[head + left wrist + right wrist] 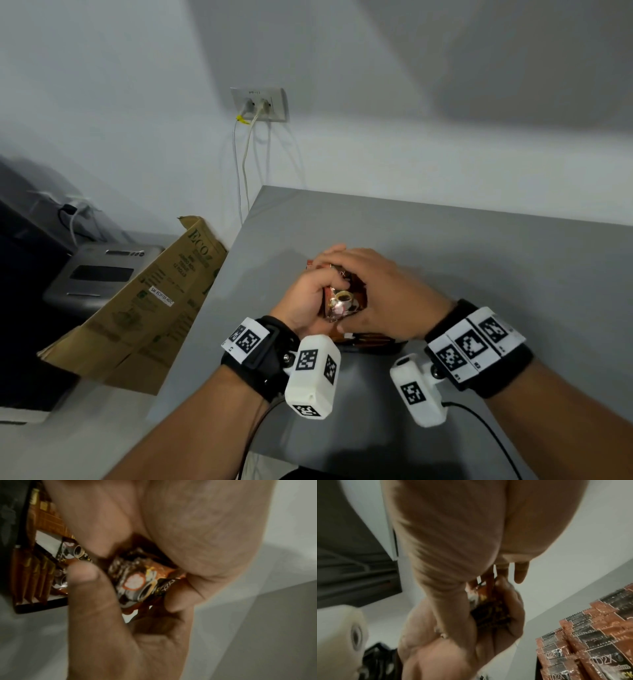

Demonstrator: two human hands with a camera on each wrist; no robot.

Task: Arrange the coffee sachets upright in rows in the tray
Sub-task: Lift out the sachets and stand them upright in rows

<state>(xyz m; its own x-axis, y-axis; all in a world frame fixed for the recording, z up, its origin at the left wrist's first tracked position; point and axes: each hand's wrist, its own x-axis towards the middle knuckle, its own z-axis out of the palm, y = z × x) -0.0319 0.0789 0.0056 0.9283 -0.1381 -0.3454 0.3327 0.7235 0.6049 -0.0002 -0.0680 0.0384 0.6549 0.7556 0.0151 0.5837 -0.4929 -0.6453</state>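
Observation:
A bundle of brown coffee sachets [342, 301] with a cup picture is held just above the dark tray [373, 346] on the grey table. My left hand [305, 301] grips the bundle from the left, its thumb [89, 588] lying on the front sachet [137, 582]. My right hand [370, 284] cups over the bundle from the right, fingers over its far end and thumb at its near end. In the left wrist view, sachets stand upright in rows [34, 574] inside the tray [39, 607]. The right wrist view shows more of them [590, 642] at the lower right, and the held bundle [491, 611].
The grey table [479, 260] ends at a left edge close to my hands. A flattened cardboard box [147, 301] leans against that edge, with a grey device [99, 274] behind it. A wall socket [258, 104] with hanging cables is beyond the table's far corner.

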